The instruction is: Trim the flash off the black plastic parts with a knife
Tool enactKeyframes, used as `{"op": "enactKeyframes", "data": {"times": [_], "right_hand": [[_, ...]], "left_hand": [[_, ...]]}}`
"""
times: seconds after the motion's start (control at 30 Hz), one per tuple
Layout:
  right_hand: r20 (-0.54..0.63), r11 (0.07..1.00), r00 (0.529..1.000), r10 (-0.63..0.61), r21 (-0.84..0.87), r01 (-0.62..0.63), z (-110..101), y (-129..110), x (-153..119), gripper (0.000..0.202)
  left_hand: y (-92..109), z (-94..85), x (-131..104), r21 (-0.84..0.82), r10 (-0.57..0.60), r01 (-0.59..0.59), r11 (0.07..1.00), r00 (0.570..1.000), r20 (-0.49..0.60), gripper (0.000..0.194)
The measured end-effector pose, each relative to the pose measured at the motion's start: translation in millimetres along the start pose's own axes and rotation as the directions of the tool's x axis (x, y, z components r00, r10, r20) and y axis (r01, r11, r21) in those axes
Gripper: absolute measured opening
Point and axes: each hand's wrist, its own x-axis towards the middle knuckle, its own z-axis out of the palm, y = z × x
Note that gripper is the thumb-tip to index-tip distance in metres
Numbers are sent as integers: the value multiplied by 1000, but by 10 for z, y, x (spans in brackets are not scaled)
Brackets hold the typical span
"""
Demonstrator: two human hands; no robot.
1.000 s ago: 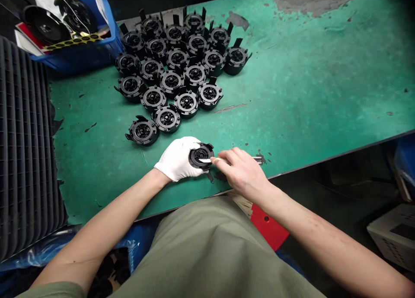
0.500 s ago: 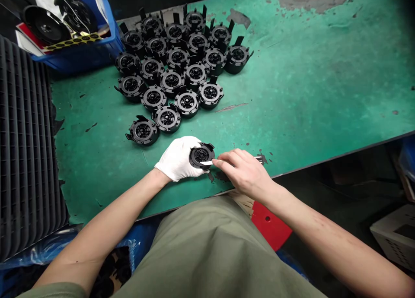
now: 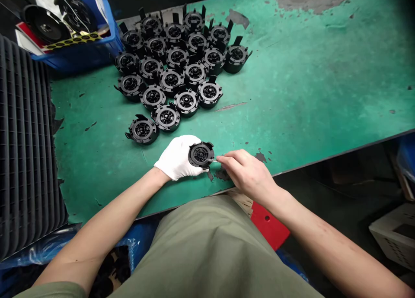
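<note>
Head-worn view, steeply down, close over workbench (image 3: 308, 86)

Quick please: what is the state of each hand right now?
Left hand: gloved, closed around a black round part.
Right hand: bare, pinching a thin metal tool whose tip touches that part.

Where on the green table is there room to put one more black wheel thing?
The table is bare right of the black parts cluster, out to its edge. A smaller bare patch lies left of the gloved left hand. It is crowded at the cluster and around both hands.
</note>
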Motion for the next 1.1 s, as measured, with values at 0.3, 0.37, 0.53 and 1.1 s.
{"op": "enactKeyframes", "data": {"times": [0.3,0.37,0.53,1.1], "right_hand": [[72,986,984,163,-49,-160,-3,20,21,28],[92,980,976,200,-21,-199,-4,23,-6,30],[136,964,955,265,-66,-258,8,74,-110,44],[95,972,984,148,167,-163,-19,133,-51,33]], "left_hand": [[-157,-2,-131,-281,-140,127,951,990,-29,114],[-186,-42,-136,-419,-229,158,894,966,-124,78],[-173,-133,-161,-518,-429,209,830,832,-352,29],[236,96,-353,-35,-269,267,963,957,-112,118]]}}
